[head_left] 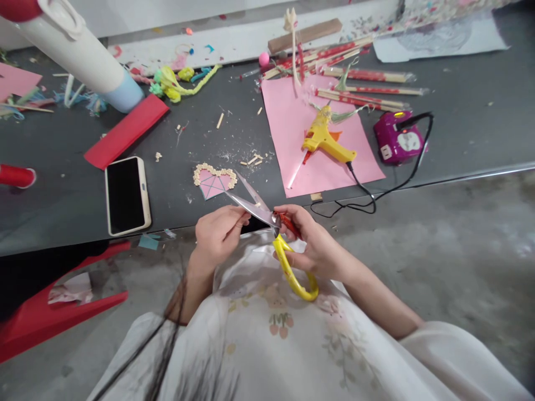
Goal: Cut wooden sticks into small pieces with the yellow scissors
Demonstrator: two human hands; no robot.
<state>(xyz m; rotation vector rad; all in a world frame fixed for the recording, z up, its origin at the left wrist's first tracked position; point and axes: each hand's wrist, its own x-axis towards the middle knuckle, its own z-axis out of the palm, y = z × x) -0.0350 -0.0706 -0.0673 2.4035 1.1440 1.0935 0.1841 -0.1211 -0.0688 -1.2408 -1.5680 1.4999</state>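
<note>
My right hand (pixel 311 242) is wrapped round a pair of scissors (pixel 295 273) with a yellow handle loop; a red part shows under its fingers beside the pivot. The steel blades are spread and point up and left. Between them sits a small pale bit (pixel 258 205). My left hand (pixel 219 231) is closed in a pinch by the lower blade, and what it holds is too small to make out. Beyond the hands, a pink paper heart (pixel 212 186) with drawn lines lies on the desk, its upper edge covered with short pale stick pieces.
A yellow glue gun (pixel 324 139) rests on pink paper (pixel 278 122), its cord running to a purple power socket (pixel 399 139). Red-wrapped sticks (pixel 368 75) lie behind. On the left are a phone (pixel 125 195), a red strip (pixel 127 131) and a white bottle (pixel 90 53).
</note>
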